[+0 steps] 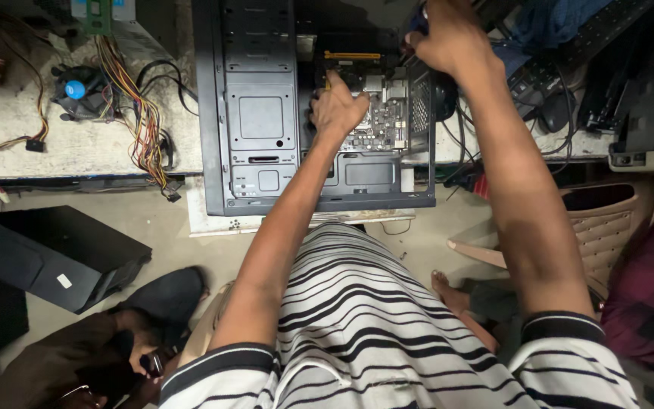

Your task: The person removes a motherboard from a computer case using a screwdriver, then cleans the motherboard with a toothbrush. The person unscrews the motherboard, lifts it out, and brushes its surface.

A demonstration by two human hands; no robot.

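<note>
At the bottom of the frame is the person's striped shirt (372, 333), both arms reaching up the picture. At upper centre the open computer case (259, 113) lies on the workbench (77, 144). The left hand (336, 110) rests on the motherboard (376, 113) inside it, fingers curled down. The right hand (448, 38) is clenched at the case's far upper edge; what it grips cannot be told. A cooler fan (77, 91) and loose cables (141, 121) lie at upper left.

We found the motherboard (376, 113) inside the open computer case (255, 113) on the table (77, 144), a cooler fan (77, 91) and wire bundle (141, 113) lying left.
</note>
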